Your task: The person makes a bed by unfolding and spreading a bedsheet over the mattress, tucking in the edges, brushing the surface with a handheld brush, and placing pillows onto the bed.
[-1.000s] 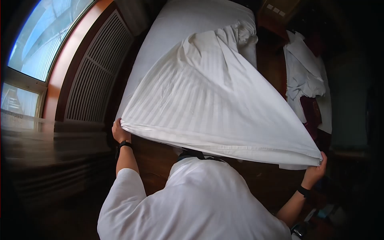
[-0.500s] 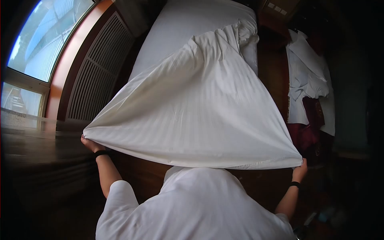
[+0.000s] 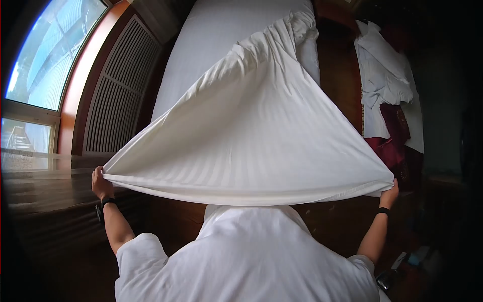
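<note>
We see a white cloth [image 3: 246,136] with faint tonal stripes filling the centre of the frame, fanned into a broad triangle. Its top gathers into tight creases at the upper centre, lying over the white bed [image 3: 211,30], while its near edge sags in a shallow curve, folded along its length. Our left hand [image 3: 102,183], at the left of the frame, pinches one corner between closed fingers. Our right hand [image 3: 389,193], right of centre, grips the opposite corner; we cannot tell how each finger lies.
</note>
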Demonstrator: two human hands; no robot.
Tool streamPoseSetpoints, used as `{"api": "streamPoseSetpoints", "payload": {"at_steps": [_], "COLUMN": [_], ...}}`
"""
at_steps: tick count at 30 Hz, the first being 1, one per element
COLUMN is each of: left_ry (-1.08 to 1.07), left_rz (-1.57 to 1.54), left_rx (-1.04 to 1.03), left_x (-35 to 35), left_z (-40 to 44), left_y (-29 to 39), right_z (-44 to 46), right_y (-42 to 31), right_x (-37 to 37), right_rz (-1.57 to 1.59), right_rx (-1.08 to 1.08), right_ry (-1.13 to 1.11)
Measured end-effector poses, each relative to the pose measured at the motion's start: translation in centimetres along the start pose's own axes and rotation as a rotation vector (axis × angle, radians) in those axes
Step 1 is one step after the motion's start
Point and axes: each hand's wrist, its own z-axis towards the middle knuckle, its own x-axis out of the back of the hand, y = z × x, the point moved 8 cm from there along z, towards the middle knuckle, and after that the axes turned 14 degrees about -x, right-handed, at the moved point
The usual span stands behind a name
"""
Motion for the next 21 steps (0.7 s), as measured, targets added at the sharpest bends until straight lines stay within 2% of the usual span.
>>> {"api": "streamPoseSetpoints", "payload": {"at_steps": [1, 4, 6, 7, 8, 9, 10, 11, 12, 13, 15, 16, 18, 19, 20, 21], "left_ry": [0.073, 0.308, 0.443, 0.508, 0.568, 0.425, 0.272, 0.085, 0.057, 0.073, 0.067, 0.066, -0.036, -0.142, -0.242, -0.354], "left_rz": [-0.001, -0.128, -0.283, -0.298, -0.306, -0.498, -0.686, -0.502, -0.484, -0.646, -0.464, -0.408, -0.391, -0.359, -0.322, -0.261], "left_rx": [0.007, -0.057, 0.007, -0.008, -0.022, 0.100, 0.215, 0.264, 0.319, 0.424, 0.385, 0.428, 0.425, 0.361, 0.302, 0.222], "left_x": [0.5, 1.9, 1.4, -0.1, -1.9, -6.4, -10.7, -12.4, -14.9, -17.1, -15.0, -14.7, -14.1, -14.6, -15.2, -17.0], "left_z": [1.0, 6.3, 9.7, 10.9, 11.3, 11.1, 9.9, 8.1, 5.6, 3.0, 0.0, -1.3, -2.4, -2.6, -3.1, -4.0], "left_y": [-0.6, -1.0, -2.6, -3.7, -4.5, -5.8, -6.5, -6.1, -7.7, -10.1, -11.4, -12.9, -13.7, -13.1, -12.4, -12.0], "right_z": [-1.6, -1.3, -2.2, -3.5, -4.9, -6.5, -8.1, -12.8, -14.0, -15.8, -20.0, -21.9, -24.1, -25.7, -26.5, -27.7], "right_y": [-2.7, -2.6, -2.1, -3.3, -3.2, -3.0, -3.5, -9.2, -4.6, -3.2, -2.3, -3.3, 2.5, 1.9, 3.6, 2.6], "right_x": [2.5, 8.6, 12.3, 13.0, 12.1, 11.1, 8.7, 6.3, 5.0, 5.6, 6.6, 6.1, 3.0, 2.1, -0.5, -2.8], "right_rz": [-0.030, 0.168, 0.753, 0.843, 1.186, 0.922, 0.010, -0.593, -0.431, -0.235, -0.343, -0.412, -0.299, -0.591, -0.667, -0.835], "right_rx": [-0.028, -0.017, -0.162, -0.213, -0.329, -0.224, -0.158, -0.260, -0.386, -0.334, -0.305, -0.374, -0.502, -0.595, -0.439, -0.439], "right_ry": [0.041, 0.248, 0.306, 0.244, 0.131, 0.141, 0.088, -0.135, -0.217, -0.111, 0.111, -0.009, -0.341, -0.462, -0.545, -0.713]}}
